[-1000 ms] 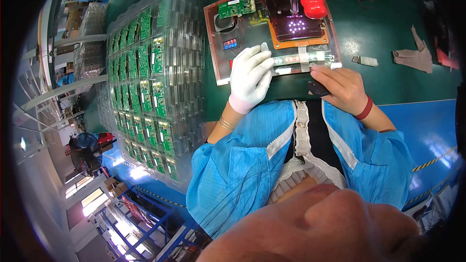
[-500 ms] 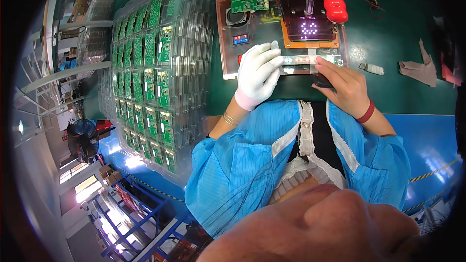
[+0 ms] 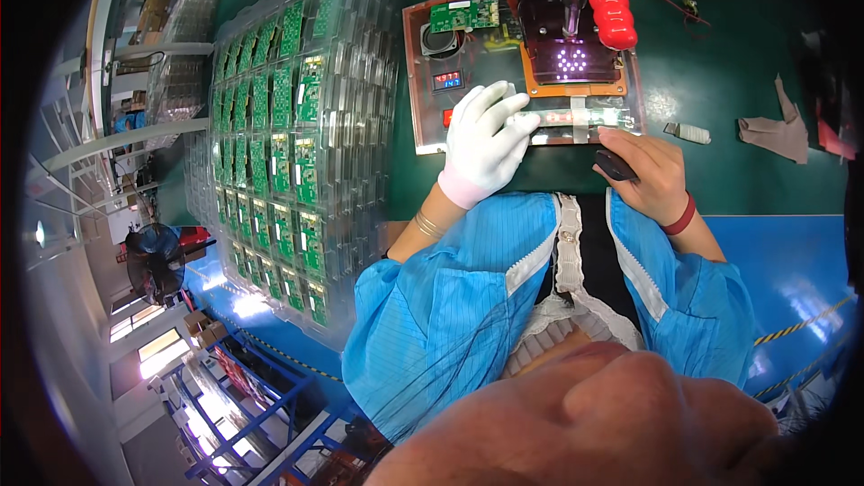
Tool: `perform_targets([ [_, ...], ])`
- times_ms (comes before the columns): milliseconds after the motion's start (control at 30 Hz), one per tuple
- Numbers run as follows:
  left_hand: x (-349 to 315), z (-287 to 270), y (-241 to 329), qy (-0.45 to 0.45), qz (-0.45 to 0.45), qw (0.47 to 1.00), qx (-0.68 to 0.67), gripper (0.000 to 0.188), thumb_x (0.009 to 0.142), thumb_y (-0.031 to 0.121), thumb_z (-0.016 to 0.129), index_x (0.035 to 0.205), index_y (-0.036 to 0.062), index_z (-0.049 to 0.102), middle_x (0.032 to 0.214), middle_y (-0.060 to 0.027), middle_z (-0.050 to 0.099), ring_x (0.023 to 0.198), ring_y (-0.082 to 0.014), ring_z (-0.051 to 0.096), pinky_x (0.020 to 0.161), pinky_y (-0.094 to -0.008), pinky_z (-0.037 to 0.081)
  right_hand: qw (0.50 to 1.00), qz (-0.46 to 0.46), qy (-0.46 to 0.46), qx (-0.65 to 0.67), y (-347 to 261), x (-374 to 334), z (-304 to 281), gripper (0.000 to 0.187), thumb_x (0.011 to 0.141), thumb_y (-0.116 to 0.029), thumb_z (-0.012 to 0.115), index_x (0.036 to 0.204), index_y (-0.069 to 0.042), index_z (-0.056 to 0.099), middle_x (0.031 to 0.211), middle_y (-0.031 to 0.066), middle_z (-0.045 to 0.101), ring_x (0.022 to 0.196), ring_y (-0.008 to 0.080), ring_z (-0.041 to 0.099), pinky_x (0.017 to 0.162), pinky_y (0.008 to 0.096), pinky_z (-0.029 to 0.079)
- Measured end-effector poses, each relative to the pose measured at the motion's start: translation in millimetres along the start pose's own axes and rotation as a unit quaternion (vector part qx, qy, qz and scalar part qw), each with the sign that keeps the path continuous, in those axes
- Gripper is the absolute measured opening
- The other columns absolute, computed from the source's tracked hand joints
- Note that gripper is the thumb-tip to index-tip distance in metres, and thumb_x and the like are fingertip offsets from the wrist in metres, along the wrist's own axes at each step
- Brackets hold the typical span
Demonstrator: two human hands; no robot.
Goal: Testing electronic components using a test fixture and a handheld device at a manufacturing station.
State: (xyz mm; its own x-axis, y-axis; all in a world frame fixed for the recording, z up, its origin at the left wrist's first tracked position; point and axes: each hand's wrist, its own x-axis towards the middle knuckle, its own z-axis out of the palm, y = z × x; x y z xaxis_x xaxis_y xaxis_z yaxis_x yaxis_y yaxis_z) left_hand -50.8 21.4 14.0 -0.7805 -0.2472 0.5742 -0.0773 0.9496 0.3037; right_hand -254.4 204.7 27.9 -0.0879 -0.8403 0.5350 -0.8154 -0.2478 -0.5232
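Observation:
My left hand (image 3: 486, 139), in a white glove, rests at the front left of the clear-topped test fixture (image 3: 486, 72). Its fingers are stretched out over the left end of a narrow pale strip (image 3: 585, 117) with reddish and greenish patches. What lies under them is hidden. My bare right hand (image 3: 650, 171), with a red band at the wrist, is just in front of the strip's right part. Its fingers are closed round a small black rounded object (image 3: 616, 165) whose kind I cannot make out. Above the strip, a lit cluster of whitish-purple dots (image 3: 572, 61) shows on a dark panel.
At left stand stacked clear trays (image 3: 355, 126) of green circuit boards (image 3: 281, 162). A red ribbed lever handle (image 3: 610, 4) hangs above the fixture. Another board (image 3: 463, 15) lies on the fixture's back left. A white roll (image 3: 688, 132) and beige cloth (image 3: 778, 130) lie on the green table at right.
My right hand has drawn back toward me off the strip, uncovering its right part and more of the black object. My left hand has shifted slightly rightward. The small display now reads differently.

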Motion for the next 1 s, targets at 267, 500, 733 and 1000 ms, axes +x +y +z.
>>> perform_targets([
  [267,-7,-8,4,0.006,-0.037,0.998,-0.044,0.033,0.076,0.006,0.07,0.108,0.0059,0.069,0.122,-0.0102,0.065,0.115,-0.0337,0.059,0.102,-0.0469,0.045,0.999,0.029,0.028,-0.015,-1,0,-5,0.039,0.074,-0.007,0.081,0.11,-0.001,0.069,0.114,0.0123,0.074,0.087,0.0253,0.073,0.077,0.0293,0.056],
  [500,-14,-12,-2,0.006,-0.038,0.999,-0.027,0.032,0.076,0.005,0.068,0.108,0.002,0.069,0.121,-0.0138,0.067,0.114,-0.0355,0.061,0.102,-0.0466,0.047,0.999,0.029,0.015,-0.041,-1,8,-4,0.041,0.074,-0.007,0.081,0.113,-0.002,0.07,0.108,0.0119,0.076,0.08,0.0241,0.072,0.073,0.0281,0.056],
  [733,-16,-7,-1,0.018,-0.047,0.998,-0.025,0.031,0.076,0.005,0.069,0.108,0.0049,0.07,0.119,-0.0106,0.068,0.114,-0.0324,0.061,0.103,-0.0445,0.046,0.991,0.076,-0.044,-0.098,-14,15,-13,0.045,0.074,-0.013,0.083,0.117,-0.003,0.069,0.09,0.0092,0.075,0.063,0.0203,0.065,0.061,0.0276,0.051],
  [1000,-16,-5,-1,0.024,-0.056,0.998,-0.022,0.03,0.075,0.004,0.069,0.105,0.0041,0.069,0.117,-0.0123,0.069,0.112,-0.0345,0.063,0.1,-0.0433,0.048,0.989,0.07,-0.058,-0.113,-15,19,-13,0.048,0.075,-0.019,0.084,0.118,-0.003,0.068,0.08,0.0068,0.072,0.056,0.0192,0.06,0.055,0.0279,0.048],
])
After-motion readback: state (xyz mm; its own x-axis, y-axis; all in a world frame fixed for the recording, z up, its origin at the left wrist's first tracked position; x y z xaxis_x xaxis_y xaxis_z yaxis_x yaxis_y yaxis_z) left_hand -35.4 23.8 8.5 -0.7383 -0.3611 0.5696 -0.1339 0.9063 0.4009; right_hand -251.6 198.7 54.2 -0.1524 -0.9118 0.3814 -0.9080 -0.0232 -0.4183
